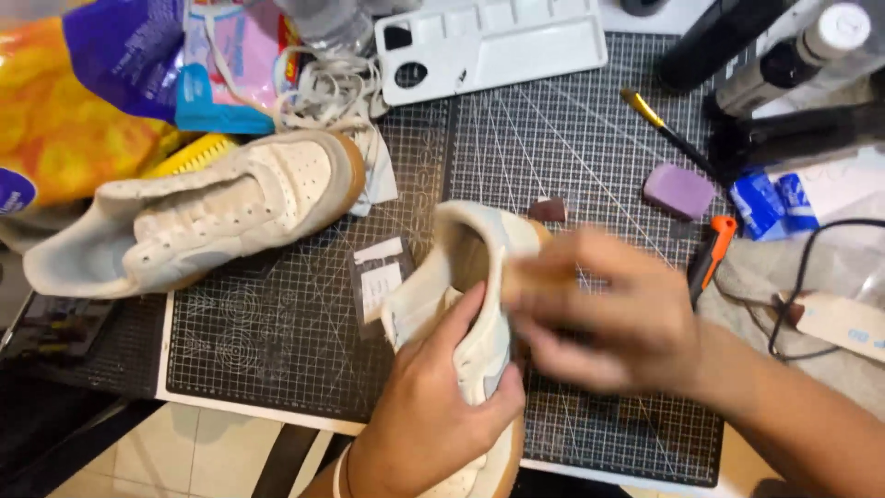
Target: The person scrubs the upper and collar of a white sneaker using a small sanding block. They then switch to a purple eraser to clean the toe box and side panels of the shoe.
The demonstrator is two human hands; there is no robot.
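Hands [516, 360] clasp upturned sneaker [466, 267], right blurred.

Held shoe [470, 277] on cutting mat [572, 138], second shoe [212, 207] left, palette [493, 41] behind

Dark gridded cutting mat [304, 341] covering a pale table [230, 410], pale tiled floor [184, 456] below its near edge, dark leg or frame [55, 452] at lower left, grey cloth [811, 267] at right, even indoor light, soft shadows
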